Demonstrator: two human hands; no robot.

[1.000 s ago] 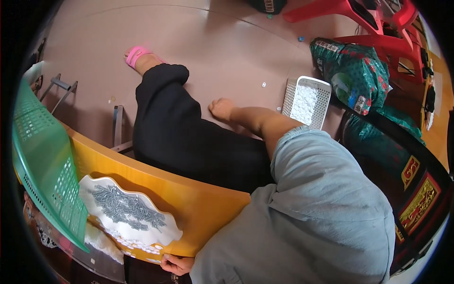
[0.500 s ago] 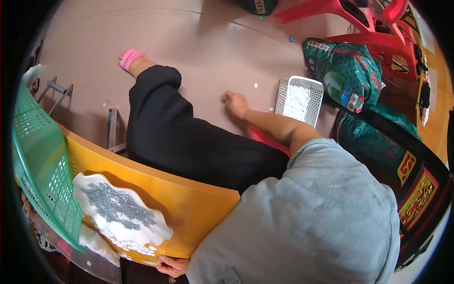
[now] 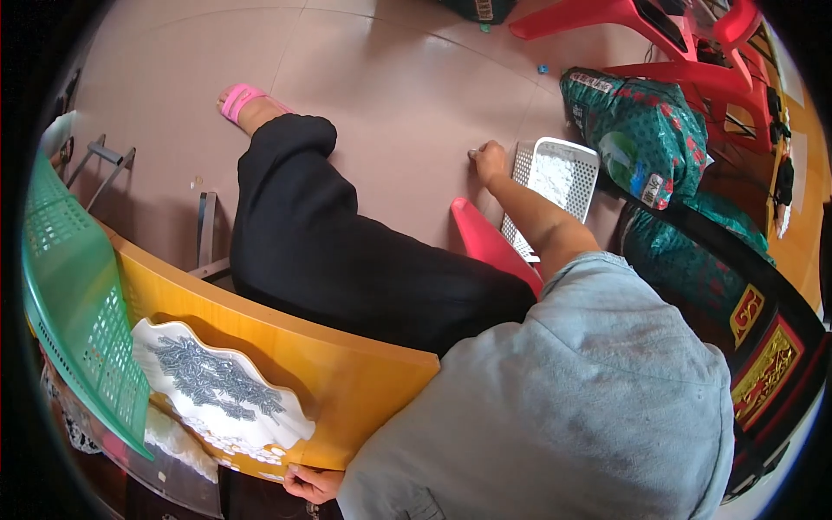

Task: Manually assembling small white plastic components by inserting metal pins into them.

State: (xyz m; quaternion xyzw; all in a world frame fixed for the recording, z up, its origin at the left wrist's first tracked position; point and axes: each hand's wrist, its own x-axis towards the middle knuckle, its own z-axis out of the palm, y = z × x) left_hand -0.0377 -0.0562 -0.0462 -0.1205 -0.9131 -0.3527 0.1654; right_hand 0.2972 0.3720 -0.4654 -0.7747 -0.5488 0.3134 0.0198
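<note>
Far left: green slatted plastic basket (image 3: 91,286), cut by the lens rim. Right of it, a white scalloped dish (image 3: 293,425) on the wooden table (image 3: 355,368); its raised edge presumably keeps the slim grey rods (image 3: 212,373) together. Small white pieces (image 3: 251,449) lie along the dish's near side, partly hidden by it. Left hand (image 3: 314,484) is curled at the table's near edge, perhaps bracing the rightward lean; I cannot tell whether it holds anything. Right hand (image 3: 490,161) reaches low over the floor, fingers narrowed; a pale spot shows at the tips, piece or nail unclear to me. Just right, a white perforated basket (image 3: 523,165) contains a white heap (image 3: 555,178), within easy reach; my forearm covers part of its wall. Farther right: green bag (image 3: 641,143), contents hidden.
</note>
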